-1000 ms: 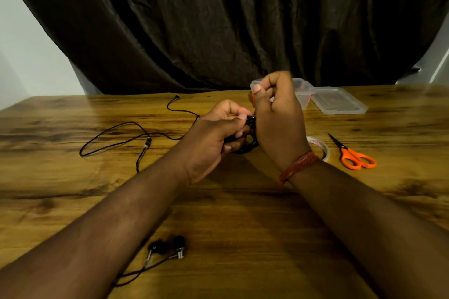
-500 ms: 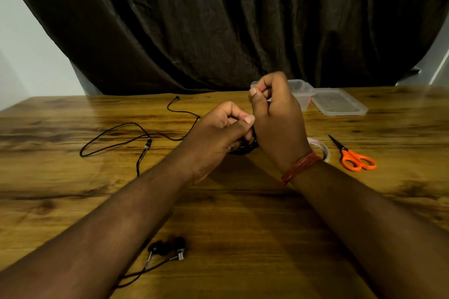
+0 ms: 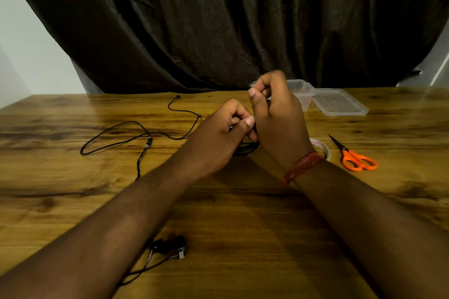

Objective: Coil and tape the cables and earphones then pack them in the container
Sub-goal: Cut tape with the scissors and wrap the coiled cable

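Hands meet over the middle of the table (image 3: 243, 226). The left hand (image 3: 218, 138) has its fingers curled and pinches a small black coil (image 3: 246, 148), whose loops hang out just under both hands. The right hand (image 3: 277, 119) is curled too, thumb against forefinger, touching the left one; it seems to pinch something small, perhaps tape, but I cannot tell what.

I judge the task is at an early stage: one cable is being coiled or taped, and nothing looks finished. To the left of the hands a long black cable (image 3: 116, 138) lies loose, not coiled. Near the left forearm, close to the person, the earphones (image 3: 170, 247) lie untouched with their wire free. The tape roll (image 3: 320, 148) sits just behind the right wrist, and the scissors (image 3: 354, 158) are further right. Beyond the right hand stands the container (image 3: 301, 94), with its lid (image 3: 340, 104) off beside it. Whether anything is inside, I cannot tell.
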